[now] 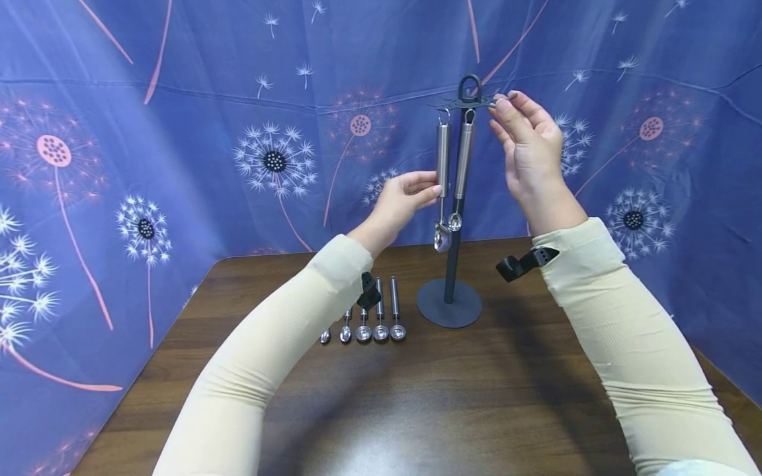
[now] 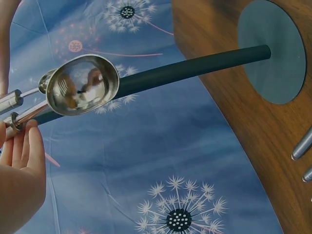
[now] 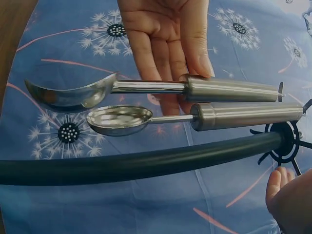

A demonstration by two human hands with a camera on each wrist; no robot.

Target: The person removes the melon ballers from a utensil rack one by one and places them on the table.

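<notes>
My left hand pinches the lower handle of a large metal ice cream scoop, which hangs from a hook on a dark utensil stand. Beside it hangs a smaller metal scoop with an oval bowl, also by its handle loop. Up at the stand's top, the thumb and fingertips of my right hand pinch one of the thin hooks. The right wrist view shows both scoops side by side, the large scoop's bowl beyond the small scoop's bowl.
Several metal scoops and spoons lie in a row on the wooden table, left of the stand's round base; my left forearm covers part of them. Behind the table hangs a blue dandelion-print cloth.
</notes>
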